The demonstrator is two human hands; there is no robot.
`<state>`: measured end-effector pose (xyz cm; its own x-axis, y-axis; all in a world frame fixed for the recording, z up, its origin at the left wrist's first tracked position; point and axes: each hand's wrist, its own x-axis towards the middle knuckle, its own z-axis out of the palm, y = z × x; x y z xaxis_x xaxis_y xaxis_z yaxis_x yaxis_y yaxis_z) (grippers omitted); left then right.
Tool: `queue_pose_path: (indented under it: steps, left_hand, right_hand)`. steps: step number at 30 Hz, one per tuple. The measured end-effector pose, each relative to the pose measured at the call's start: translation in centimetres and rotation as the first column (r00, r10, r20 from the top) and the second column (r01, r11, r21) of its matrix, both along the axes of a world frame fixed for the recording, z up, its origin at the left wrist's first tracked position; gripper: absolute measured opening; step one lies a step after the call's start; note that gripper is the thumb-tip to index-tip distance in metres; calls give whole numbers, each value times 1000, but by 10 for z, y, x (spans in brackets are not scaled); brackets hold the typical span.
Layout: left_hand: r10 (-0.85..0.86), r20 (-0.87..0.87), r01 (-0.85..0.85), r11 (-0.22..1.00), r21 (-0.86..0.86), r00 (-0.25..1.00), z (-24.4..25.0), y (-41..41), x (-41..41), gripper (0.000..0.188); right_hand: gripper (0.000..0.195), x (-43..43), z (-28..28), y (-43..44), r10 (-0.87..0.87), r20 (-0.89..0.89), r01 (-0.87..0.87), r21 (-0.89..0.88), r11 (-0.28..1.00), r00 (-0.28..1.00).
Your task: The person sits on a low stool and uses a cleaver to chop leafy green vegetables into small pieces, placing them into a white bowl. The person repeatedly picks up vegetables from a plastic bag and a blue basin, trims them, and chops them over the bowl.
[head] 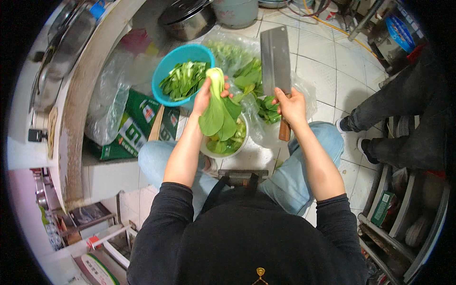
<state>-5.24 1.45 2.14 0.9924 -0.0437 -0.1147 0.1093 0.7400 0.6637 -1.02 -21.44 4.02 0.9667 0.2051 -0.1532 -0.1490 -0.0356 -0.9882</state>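
Note:
My left hand grips a head of bok choy, its pale base up and its green leaves hanging down. In my right hand is a cleaver with a wide steel blade pointing away from me; its wooden handle end shows below my fist. Blade and bok choy are apart. Under the hanging leaves stands a white bowl with cut greens in it. Left of my left hand, a turquoise basin holds leafy green pieces. Whole bok choy lies on clear plastic bags between the hands and beyond.
A green carton and a plastic bag lie at the left under a worn counter edge. A lidded metal pot and a grey bucket stand beyond. Another person's legs are at the right, near a metal rack.

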Motion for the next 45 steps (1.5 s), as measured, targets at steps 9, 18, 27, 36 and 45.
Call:
queue_pose_path:
  steps: [9, 18, 27, 36, 45]
  left_hand:
    - [168, -23, -72, 537, 840, 985, -66, 5, -99, 19]
    - [155, -19, -51, 435, 899, 988, -63, 1, -120, 9]
    - [112, -98, 65, 266, 962, 989, -81, 14, -122, 18]
    - [182, -167, 57, 493, 868, 969, -73, 20, -136, 25]
    - [416, 35, -243, 460, 854, 909, -68, 43, -114, 21]
  right_hand:
    - [19, -61, -28, 38, 471, 731, -61, -511, 857, 494]
    - [30, -99, -42, 59, 592, 650, -155, -601, 784, 477]
    - [31, -100, -48, 64, 654, 550, -164, -687, 708, 519]
    - [17, -86, -102, 67, 768, 103, -360, -838, 409, 632]
    - [23, -68, -123, 50, 499, 15, -421, -514, 747, 867]
